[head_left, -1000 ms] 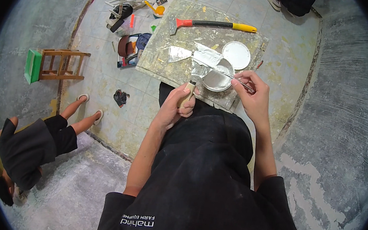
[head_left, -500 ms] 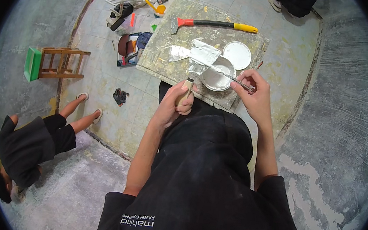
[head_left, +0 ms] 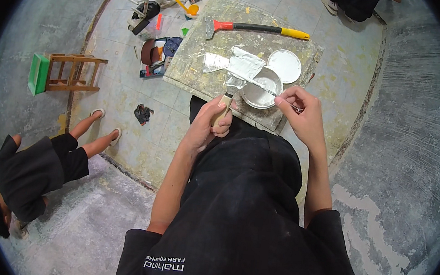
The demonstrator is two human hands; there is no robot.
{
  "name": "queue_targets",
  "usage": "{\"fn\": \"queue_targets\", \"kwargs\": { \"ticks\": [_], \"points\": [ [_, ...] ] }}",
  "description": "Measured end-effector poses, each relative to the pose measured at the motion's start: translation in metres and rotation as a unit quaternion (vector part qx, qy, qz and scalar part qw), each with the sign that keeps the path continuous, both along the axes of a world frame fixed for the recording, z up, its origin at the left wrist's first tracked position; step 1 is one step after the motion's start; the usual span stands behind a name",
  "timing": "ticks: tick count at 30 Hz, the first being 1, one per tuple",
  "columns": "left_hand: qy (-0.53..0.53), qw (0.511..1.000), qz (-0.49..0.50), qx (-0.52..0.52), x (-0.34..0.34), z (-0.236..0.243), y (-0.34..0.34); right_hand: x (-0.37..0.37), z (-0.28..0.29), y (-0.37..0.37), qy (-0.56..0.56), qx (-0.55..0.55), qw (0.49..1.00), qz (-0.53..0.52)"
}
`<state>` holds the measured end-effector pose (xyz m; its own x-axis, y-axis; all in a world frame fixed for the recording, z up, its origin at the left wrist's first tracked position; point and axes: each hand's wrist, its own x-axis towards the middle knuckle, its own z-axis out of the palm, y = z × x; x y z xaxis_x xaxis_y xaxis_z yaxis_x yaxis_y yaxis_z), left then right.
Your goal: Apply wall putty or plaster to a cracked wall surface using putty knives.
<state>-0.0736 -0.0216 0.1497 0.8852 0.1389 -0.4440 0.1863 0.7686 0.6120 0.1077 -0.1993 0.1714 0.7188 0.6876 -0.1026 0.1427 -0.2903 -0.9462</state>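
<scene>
My left hand (head_left: 212, 121) is closed on the light wooden handle of a putty knife (head_left: 222, 108), whose blade carries thick white paste (head_left: 245, 62). My right hand (head_left: 303, 116) grips a thin metal tool (head_left: 262, 87) laid across that paste-covered blade, above an open round tub (head_left: 263, 97) of white paste. A white lid (head_left: 284, 66) lies behind the tub on a paint-spattered board (head_left: 183, 76). Another pale blade or white-smeared piece (head_left: 213, 62) lies at the left. A long scraper (head_left: 255, 28), red, black and yellow, rests near the board's far edge.
Tools and containers (head_left: 159, 56) lie on the tiled floor left of the board. A wooden stool (head_left: 74, 72) with a green bin (head_left: 38, 74) stands by the left wall. Another person (head_left: 34, 168) is at lower left; a dark-clothed person (head_left: 349, 2) is at top right.
My right hand and the thin tool have shifted slightly left. My left hand has barely moved, still holding the knife. The person at lower left has shifted slightly.
</scene>
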Motion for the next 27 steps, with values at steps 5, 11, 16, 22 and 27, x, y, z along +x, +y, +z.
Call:
{"fn": "queue_targets", "kwargs": {
  "ticks": [5,11,16,22,27],
  "points": [
    [0.007,1.0,-0.008,0.013,0.0,0.0,0.0,0.008,-0.004,-0.007,0.062,-0.086,0.992,0.063],
    [0.003,1.0,-0.008,0.008,0.001,-0.001,0.002,-0.003,0.001,0.001,-0.005,0.003,1.0,-0.004],
    [0.008,1.0,-0.006,0.006,0.003,0.001,0.003,-0.003,0.009,0.003,-0.135,-0.002,0.991,-0.023],
    [0.012,1.0,-0.016,-0.007,0.0,-0.003,0.004,0.001,0.003,-0.005,-0.201,0.066,0.977,0.0],
    [0.006,1.0,-0.005,-0.024,-0.004,-0.008,0.003,0.006,0.001,-0.012,-0.129,0.086,0.987,-0.032]
  ]
}}
